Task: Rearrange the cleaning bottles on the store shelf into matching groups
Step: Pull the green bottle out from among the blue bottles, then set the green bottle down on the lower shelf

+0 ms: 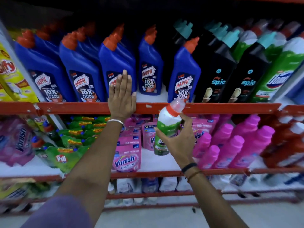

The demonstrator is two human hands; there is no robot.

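On the upper shelf point(230, 107) stand several blue Harpic bottles point(82, 74) with orange caps, then black Spic bottles point(215, 76) with teal caps, then green-and-white Domex bottles point(279, 71) at the right. One blue Harpic bottle point(183, 76) stands apart, right beside the black ones. My left hand point(121, 96) lies flat, fingers together, against the front of a blue Harpic bottle point(115, 63) at the shelf edge. My right hand point(179, 140) holds a green-and-white bottle point(166, 129) with a red collar and clear cap, tilted, in front of the shelf rail.
The lower shelf holds pink Vanish pouches point(126, 158), green Pril pouches point(65, 155), pink bottles point(230, 145) and red bottles point(287, 142). A gap of bare white shelf point(158, 162) lies between pouches and pink bottles. Yellow Jiffy packs point(11, 76) sit far left.
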